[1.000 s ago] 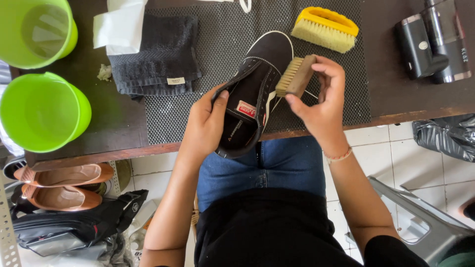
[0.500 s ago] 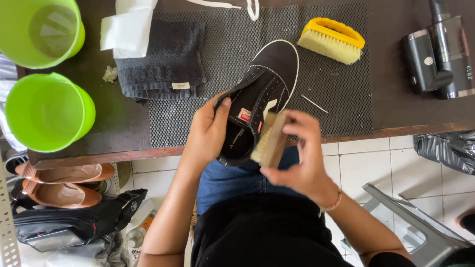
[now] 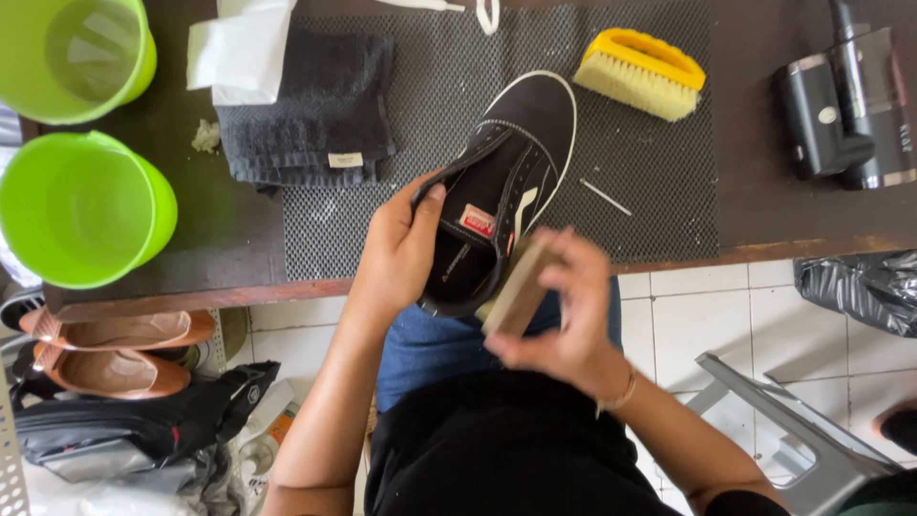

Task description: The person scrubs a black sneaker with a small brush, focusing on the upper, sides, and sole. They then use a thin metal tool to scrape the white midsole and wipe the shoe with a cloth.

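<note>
— Black canvas is what the left hand grips: a dark sneaker with a white sole edge, held over the near edge of the table. How does it lie?

— Its long axis runs from the heel at about seven o'clock, over the person's lap, to the toe at about one o'clock, which points out over the grey mesh mat. The left thumb hooks over the collar and the fingers wrap under the heel, closed on the shoe.

— And the right hand?

— It sits at about five o'clock from the shoe's middle, just beside the heel quarter, closed around a small wooden brush. Fingers curl over the block's back, thumb on the near side. The hand is motion-blurred, so whether the bristles touch the shoe's side can't be told for sure; they appear to face it.

— Which hand is nearer the toe?

— Neither is close; both cluster at the heel end. The brush would have to travel toward one o'clock along the shoe's length to reach it.

— Anything else nearby?

— A yellow-backed scrub brush lies at one o'clock from the toe, apart from it; a folded dark towel at ten o'clock; two green buckets at far left.
</note>
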